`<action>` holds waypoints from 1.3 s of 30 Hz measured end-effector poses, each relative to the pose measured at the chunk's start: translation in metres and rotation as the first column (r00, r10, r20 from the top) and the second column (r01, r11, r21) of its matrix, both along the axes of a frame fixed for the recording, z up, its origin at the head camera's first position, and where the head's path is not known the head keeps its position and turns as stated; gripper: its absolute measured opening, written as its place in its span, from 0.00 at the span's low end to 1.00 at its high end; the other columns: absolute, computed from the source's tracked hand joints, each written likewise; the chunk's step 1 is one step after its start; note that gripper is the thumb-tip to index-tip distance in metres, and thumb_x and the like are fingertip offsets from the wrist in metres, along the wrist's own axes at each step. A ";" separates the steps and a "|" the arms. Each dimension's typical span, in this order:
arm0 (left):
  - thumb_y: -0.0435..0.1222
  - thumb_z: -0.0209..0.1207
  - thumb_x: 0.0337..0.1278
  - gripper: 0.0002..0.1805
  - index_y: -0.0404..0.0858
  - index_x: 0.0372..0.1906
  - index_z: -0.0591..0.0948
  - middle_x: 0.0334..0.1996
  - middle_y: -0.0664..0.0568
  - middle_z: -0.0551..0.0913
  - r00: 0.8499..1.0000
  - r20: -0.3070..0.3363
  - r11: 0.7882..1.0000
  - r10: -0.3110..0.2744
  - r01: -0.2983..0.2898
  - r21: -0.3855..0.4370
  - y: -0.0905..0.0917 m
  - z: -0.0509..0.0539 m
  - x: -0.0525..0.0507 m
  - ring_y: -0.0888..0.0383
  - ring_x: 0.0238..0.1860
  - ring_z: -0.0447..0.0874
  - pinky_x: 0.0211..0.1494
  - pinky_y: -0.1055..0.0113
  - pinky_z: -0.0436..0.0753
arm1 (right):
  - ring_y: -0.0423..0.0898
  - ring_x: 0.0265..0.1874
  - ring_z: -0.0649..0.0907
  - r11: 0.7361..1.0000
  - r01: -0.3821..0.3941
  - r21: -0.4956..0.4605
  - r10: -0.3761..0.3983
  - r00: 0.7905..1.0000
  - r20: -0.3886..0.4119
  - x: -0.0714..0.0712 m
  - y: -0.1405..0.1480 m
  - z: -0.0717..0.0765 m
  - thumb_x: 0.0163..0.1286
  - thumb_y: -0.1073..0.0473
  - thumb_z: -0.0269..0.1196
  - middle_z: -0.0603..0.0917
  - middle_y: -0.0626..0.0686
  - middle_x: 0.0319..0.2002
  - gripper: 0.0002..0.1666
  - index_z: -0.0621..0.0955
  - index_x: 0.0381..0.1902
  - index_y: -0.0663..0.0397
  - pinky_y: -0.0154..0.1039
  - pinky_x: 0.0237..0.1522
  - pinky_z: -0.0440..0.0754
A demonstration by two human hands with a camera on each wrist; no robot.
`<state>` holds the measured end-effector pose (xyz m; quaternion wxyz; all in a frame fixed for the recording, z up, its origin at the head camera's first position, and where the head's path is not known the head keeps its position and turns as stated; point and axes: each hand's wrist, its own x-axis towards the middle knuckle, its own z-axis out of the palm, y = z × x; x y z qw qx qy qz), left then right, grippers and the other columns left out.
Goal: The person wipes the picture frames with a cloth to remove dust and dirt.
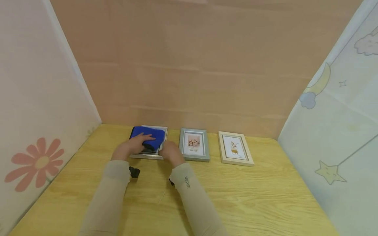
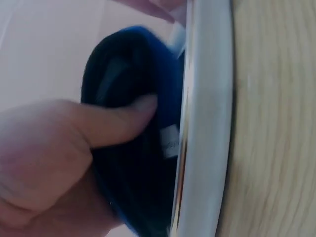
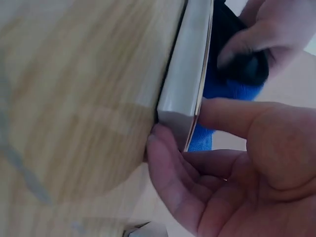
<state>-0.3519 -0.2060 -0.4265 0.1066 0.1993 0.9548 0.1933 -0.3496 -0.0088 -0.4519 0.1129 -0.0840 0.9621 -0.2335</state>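
A silver picture frame (image 1: pixel 149 157) lies on the table at the left end of a row. Over its face is a folded blue cloth (image 1: pixel 157 135) with dark edging. My left hand (image 1: pixel 131 145) holds the cloth against the frame, its fingers spread on top; the left wrist view shows the thumb (image 2: pixel 123 121) hooked over the dark underside, near a white label (image 2: pixel 169 140). With my right hand (image 1: pixel 172 152) I grip the frame's near right corner. In the right wrist view, thumb and fingers (image 3: pixel 170 173) pinch its edge. The cloth hides most of the picture.
To the right lie a grey-blue picture frame (image 1: pixel 207 144) with a flower print and a cream picture frame (image 1: pixel 237 162) with a plant print. A brown backdrop (image 1: pixel 189 82) rises behind the wooden table (image 1: pixel 251 196). Patterned panels (image 1: pixel 44 98) stand at both sides.
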 end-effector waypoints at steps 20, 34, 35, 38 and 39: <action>0.22 0.36 0.75 0.39 0.47 0.86 0.65 0.91 0.41 0.48 0.990 0.109 0.994 0.093 -0.085 -0.070 0.004 0.006 -0.038 0.31 0.90 0.32 0.88 0.26 0.38 | 0.47 0.17 0.89 0.990 0.105 -0.090 -0.093 0.987 0.130 -0.020 -0.014 -0.017 0.72 0.62 0.68 0.89 0.54 0.22 0.06 0.86 0.34 0.59 0.38 0.22 0.83; 0.19 0.41 0.66 0.38 0.38 0.80 0.73 0.84 0.34 0.66 0.985 0.167 0.989 0.047 -0.022 -0.145 0.006 0.027 0.013 0.31 0.86 0.59 0.86 0.39 0.67 | 0.45 0.12 0.88 0.992 0.096 -0.085 -0.089 0.992 0.087 -0.026 -0.008 -0.022 0.70 0.67 0.63 0.89 0.55 0.18 0.06 0.86 0.37 0.65 0.36 0.20 0.85; 0.19 0.43 0.66 0.38 0.37 0.80 0.74 0.82 0.33 0.68 0.985 0.168 0.988 0.038 -0.011 -0.157 0.006 0.029 0.016 0.32 0.84 0.63 0.84 0.40 0.69 | 0.45 0.12 0.88 0.991 0.096 -0.097 -0.088 0.992 0.090 -0.024 -0.006 -0.020 0.71 0.68 0.62 0.89 0.56 0.19 0.07 0.86 0.36 0.64 0.36 0.19 0.84; 0.20 0.46 0.66 0.35 0.37 0.77 0.77 0.77 0.32 0.75 0.987 0.159 0.985 0.006 0.021 -0.169 0.004 0.034 0.023 0.32 0.81 0.70 0.83 0.38 0.72 | 0.45 0.13 0.89 0.989 0.098 -0.112 -0.092 0.994 0.055 -0.014 -0.004 -0.012 0.76 0.64 0.61 0.92 0.57 0.25 0.09 0.86 0.36 0.61 0.35 0.18 0.82; 0.20 0.47 0.66 0.35 0.37 0.76 0.78 0.76 0.31 0.77 0.988 0.157 0.985 0.002 0.025 -0.171 0.002 0.036 0.025 0.31 0.80 0.71 0.82 0.37 0.72 | 0.45 0.14 0.89 0.988 0.098 -0.119 -0.092 0.994 0.056 -0.010 -0.003 -0.009 0.76 0.63 0.61 0.92 0.58 0.26 0.10 0.86 0.35 0.60 0.35 0.19 0.82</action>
